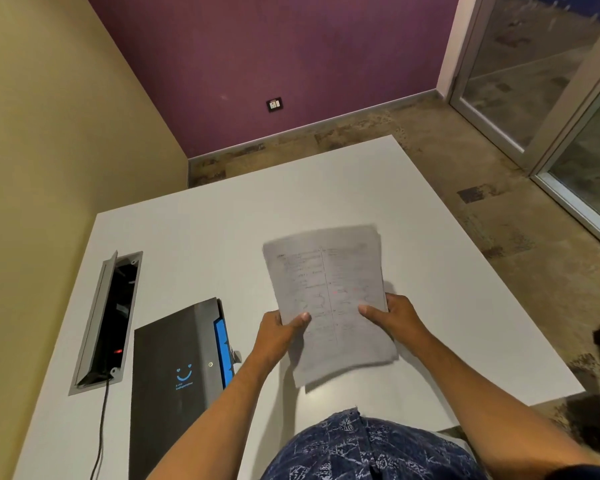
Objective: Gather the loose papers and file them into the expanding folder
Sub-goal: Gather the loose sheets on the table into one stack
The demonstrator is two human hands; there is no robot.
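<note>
On the white table (326, 188), by a purple wall (274, 57), lies the folder (174, 358).

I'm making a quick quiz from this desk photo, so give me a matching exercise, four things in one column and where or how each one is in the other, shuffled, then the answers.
Things:
1. stack of papers
2. expanding folder
3. cable box
4. wall socket

Places or states:
A. set into the table near its left edge, lid open
B. lying on the table, to the left of the person's left hand
C. low on the purple wall
D. held above the table by the left hand and the right hand

Pairs: 1-D, 2-B, 3-A, 4-C
</note>
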